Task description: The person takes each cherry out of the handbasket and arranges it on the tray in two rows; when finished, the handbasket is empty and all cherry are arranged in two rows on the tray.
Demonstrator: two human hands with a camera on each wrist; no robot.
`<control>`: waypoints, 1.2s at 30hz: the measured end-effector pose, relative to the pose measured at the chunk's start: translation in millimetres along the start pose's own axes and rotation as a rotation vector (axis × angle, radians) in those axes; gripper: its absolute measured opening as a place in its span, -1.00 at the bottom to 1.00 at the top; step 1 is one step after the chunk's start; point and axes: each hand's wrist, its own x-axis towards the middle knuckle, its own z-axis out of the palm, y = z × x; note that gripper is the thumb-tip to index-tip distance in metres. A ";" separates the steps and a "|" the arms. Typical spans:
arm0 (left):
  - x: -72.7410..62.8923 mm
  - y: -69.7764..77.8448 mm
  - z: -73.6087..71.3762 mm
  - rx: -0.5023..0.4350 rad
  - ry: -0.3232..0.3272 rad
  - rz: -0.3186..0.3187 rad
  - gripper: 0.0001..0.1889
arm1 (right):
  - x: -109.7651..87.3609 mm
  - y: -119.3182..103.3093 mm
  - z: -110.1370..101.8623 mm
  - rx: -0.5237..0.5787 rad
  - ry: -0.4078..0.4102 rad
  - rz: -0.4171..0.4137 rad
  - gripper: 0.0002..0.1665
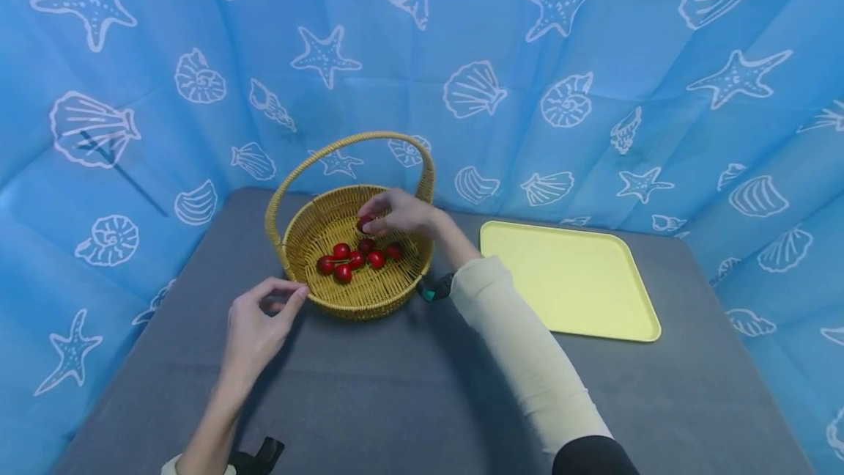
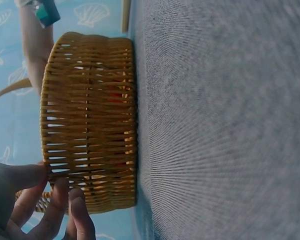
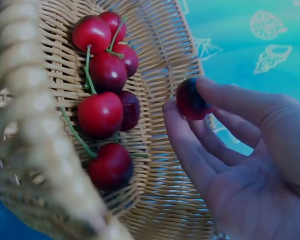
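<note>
A dark red cherry (image 3: 192,102) is pinched between the thumb and fingertips of my right hand (image 1: 404,212), above the inside of the wicker basket (image 1: 369,309). Below it, several red cherries (image 3: 100,115), some with green stems, lie together on the basket's woven floor. My left hand (image 1: 258,322) pinches the basket's near-left rim with thumb and fingers; in the left wrist view its fingers (image 2: 55,205) lie against the woven side. From that side, only specks of red show through the weave. The tall arched handle (image 1: 361,138) stands over the basket.
A pale yellow tray (image 1: 567,277) lies flat on the grey table (image 1: 369,394), right of the basket and beyond my right forearm. Behind the table hangs a blue curtain (image 1: 409,50) printed with white shells and starfish.
</note>
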 end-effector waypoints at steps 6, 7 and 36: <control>-0.6 0.1 0.6 0.006 0.005 -0.002 -0.90 | -18.1 -5.7 -12.5 -0.169 -0.004 -0.107 -0.57; -0.8 0.4 0.5 0.007 0.008 -0.002 -0.90 | -21.6 -5.8 -14.9 -0.190 0.000 -0.124 -0.58; -3.6 1.2 3.4 -0.001 0.035 0.008 -0.96 | -159.8 89.4 -94.7 0.124 0.265 -0.023 -0.52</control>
